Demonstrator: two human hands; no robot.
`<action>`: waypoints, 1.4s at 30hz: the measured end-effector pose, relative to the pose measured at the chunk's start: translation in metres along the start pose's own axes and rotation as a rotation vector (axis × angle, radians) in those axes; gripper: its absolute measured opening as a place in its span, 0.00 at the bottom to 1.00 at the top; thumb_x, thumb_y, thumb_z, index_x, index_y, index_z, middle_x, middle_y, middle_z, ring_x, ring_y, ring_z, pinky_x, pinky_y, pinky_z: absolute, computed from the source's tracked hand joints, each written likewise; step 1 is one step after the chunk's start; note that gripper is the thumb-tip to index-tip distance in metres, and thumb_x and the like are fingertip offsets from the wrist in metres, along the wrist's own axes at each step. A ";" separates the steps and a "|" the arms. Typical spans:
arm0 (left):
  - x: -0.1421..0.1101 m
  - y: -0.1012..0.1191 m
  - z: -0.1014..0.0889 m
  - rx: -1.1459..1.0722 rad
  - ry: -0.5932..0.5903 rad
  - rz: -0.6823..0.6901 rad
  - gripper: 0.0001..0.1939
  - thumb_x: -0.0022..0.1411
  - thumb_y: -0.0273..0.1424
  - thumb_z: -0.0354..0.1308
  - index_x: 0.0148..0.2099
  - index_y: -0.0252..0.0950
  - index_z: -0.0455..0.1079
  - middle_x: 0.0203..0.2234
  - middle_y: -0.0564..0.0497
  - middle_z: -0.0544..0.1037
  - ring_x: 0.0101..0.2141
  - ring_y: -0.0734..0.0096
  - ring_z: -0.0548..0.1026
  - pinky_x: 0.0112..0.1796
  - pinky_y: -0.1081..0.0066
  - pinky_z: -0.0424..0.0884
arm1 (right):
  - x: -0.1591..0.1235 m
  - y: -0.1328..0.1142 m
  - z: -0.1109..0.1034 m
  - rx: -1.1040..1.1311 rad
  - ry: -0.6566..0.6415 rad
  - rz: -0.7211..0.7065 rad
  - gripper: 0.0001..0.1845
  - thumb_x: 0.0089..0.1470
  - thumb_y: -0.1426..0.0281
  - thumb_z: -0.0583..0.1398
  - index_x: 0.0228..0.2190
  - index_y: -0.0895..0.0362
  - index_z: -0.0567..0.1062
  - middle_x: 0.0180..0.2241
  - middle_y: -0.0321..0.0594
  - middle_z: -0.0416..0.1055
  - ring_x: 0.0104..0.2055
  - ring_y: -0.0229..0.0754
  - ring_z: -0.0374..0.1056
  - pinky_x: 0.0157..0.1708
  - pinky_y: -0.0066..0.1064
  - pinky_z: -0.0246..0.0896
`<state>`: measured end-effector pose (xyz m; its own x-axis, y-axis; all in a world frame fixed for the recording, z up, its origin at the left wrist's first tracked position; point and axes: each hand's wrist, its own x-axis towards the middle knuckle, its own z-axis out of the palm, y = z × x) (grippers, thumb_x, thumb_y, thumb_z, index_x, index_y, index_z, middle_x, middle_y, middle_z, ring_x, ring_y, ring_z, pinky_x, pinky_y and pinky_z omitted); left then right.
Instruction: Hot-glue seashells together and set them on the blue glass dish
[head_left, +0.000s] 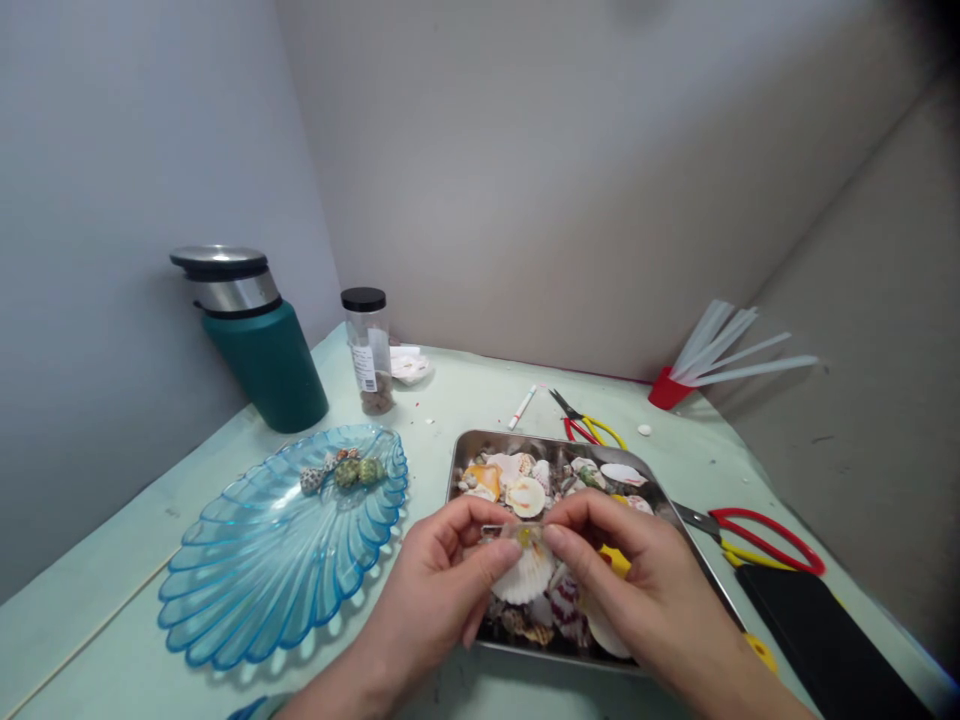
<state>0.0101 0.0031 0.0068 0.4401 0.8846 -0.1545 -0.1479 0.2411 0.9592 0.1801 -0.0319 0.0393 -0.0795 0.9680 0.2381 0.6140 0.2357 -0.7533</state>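
Note:
A white ribbed scallop shell [523, 572] with a yellow patch near its upper edge is held over a metal tray [466, 440]. My left hand [442, 565] is closed, thumb and finger pinching the shell's upper left side. Beside those fingertips shows a thin metal piece [491, 528], its kind too small to tell. My right hand [626, 565] pinches the upper right side of the same shell. Many other seashells [525, 494] lie in the tray, partly hidden behind my hands. Something yellow [616, 560] shows behind my right fingers.
To the left lies a blue shell-shaped dish [247, 560] with several small spiral shells [349, 472]. Behind stand a green bottle [266, 360] and a clear jar [375, 350]. Pliers [589, 420], scissors [765, 540], a black flat object [825, 630] and a red cup of glue sticks [670, 390] are around the right.

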 end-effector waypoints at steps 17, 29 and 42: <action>-0.004 -0.007 0.004 0.277 0.182 0.175 0.08 0.52 0.34 0.62 0.33 0.36 0.77 0.18 0.53 0.72 0.20 0.76 0.65 0.22 0.77 0.60 | -0.001 -0.001 -0.001 -0.053 0.002 -0.220 0.06 0.58 0.73 0.55 0.31 0.55 0.72 0.30 0.37 0.71 0.33 0.38 0.67 0.33 0.29 0.63; -0.004 -0.004 0.004 0.155 0.154 0.190 0.10 0.53 0.38 0.62 0.29 0.36 0.74 0.15 0.56 0.69 0.14 0.82 0.61 0.16 0.80 0.56 | -0.002 0.000 -0.001 -0.041 -0.005 -0.275 0.04 0.57 0.73 0.56 0.31 0.55 0.72 0.29 0.37 0.71 0.33 0.38 0.67 0.34 0.29 0.62; -0.004 -0.007 0.001 0.147 0.134 0.242 0.08 0.53 0.34 0.63 0.34 0.35 0.74 0.19 0.55 0.73 0.15 0.84 0.61 0.15 0.81 0.56 | 0.000 0.003 -0.001 -0.064 0.077 -0.295 0.04 0.55 0.75 0.57 0.30 0.55 0.72 0.27 0.35 0.70 0.29 0.36 0.66 0.29 0.27 0.60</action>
<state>0.0105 -0.0021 0.0014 0.2853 0.9564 0.0623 -0.1000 -0.0349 0.9944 0.1833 -0.0316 0.0375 -0.2036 0.8485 0.4885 0.6219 0.4974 -0.6048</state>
